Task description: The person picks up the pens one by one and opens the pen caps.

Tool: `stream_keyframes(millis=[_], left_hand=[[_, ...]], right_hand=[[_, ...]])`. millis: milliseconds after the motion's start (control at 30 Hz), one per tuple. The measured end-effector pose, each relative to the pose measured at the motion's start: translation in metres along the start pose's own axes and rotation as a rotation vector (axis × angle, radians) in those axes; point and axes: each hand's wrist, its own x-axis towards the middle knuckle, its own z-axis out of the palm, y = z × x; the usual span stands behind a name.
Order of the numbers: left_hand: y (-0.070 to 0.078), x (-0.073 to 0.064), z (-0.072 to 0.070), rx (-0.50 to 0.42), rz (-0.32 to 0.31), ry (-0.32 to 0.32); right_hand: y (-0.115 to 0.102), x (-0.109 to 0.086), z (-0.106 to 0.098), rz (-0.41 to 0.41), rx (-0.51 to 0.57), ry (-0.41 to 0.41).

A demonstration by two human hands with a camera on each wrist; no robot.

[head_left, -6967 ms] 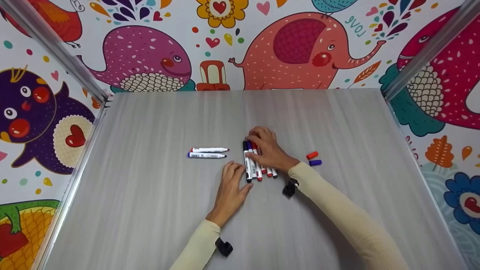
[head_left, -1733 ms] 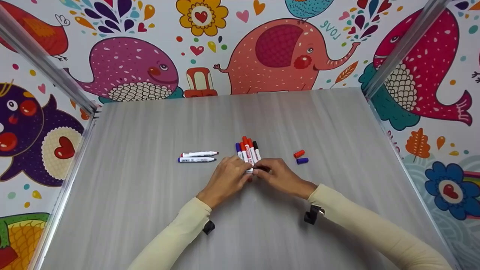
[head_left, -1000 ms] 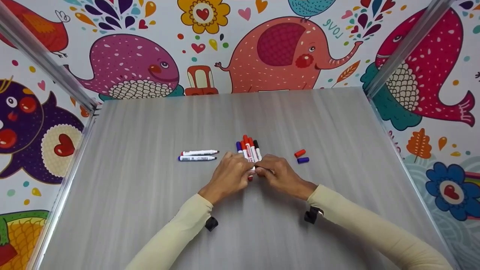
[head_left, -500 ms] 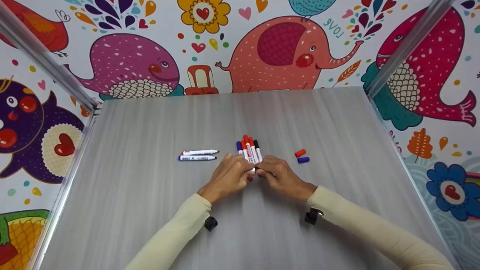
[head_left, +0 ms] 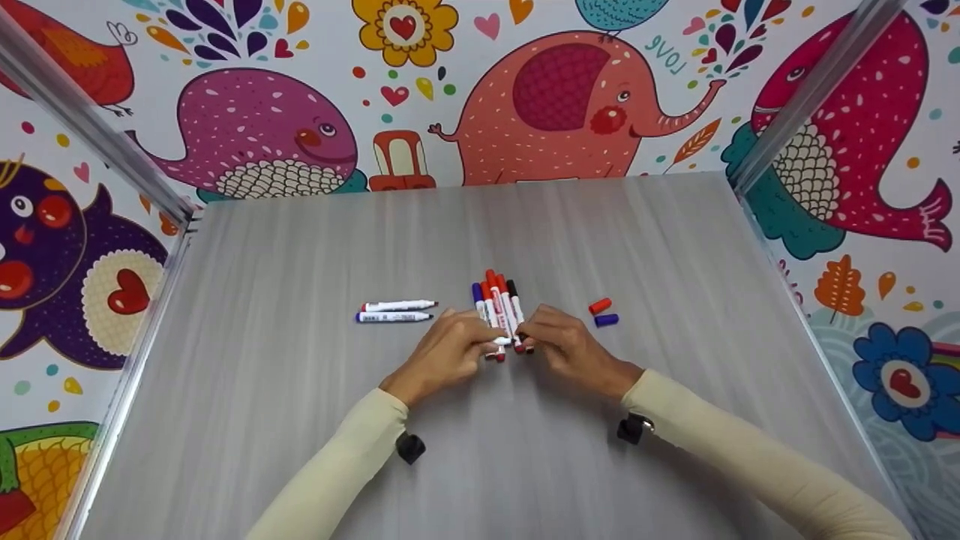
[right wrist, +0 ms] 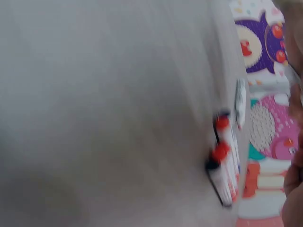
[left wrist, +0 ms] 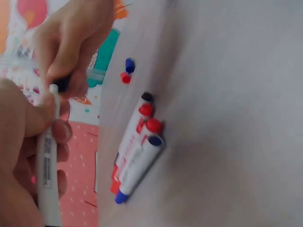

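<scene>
Above the desk (head_left: 300, 247), I had the left hand (head_left: 444, 346) curled round a white marker (left wrist: 49, 165) and the right hand (head_left: 570, 341) pinching a black cap (left wrist: 61, 83); a straight, steady pull seemed best.

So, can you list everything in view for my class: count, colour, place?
Held marker: one, white, in left hand
Held cap: one, black, in right hand
Marker pile: about five, white, blue, red and black caps, mid-table
Uncapped markers: two, white, red and blue ends, left of pile
Loose caps: two, red and blue, right of pile
Table: one, grey, underneath
Printed walls: three, multicoloured, around table
Metal posts: two, silver, far corners
Hands: two, bare, beside pile
Sleeves: two, cream, on arms
Wrist cameras: two, black, at cuffs
</scene>
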Motion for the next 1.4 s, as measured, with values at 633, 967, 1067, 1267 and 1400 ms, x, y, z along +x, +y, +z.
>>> stream_keyframes(millis=[633, 967, 1067, 1267, 1400], left_hand=[[-0.027, -0.036, -0.002, 0.066, -0.094, 0.167], [-0.041, -0.054, 0.001, 0.098, -0.133, 0.21], [-0.046, -0.06, 0.003, 0.09, -0.148, 0.217], [-0.056, -0.07, 0.005, 0.041, -0.146, 0.255], [-0.062, -0.077, 0.007, 0.003, -0.167, 0.267]], right_hand=[[0.014, -0.019, -0.014, 0.297, 0.134, 0.002], [0.019, -0.032, -0.018, 0.309, 0.108, 0.019], [0.024, -0.038, -0.018, 0.296, 0.082, 0.049], [0.028, -0.049, -0.018, 0.293, 0.086, 0.099], [0.029, -0.056, -0.02, 0.308, 0.078, 0.113]])
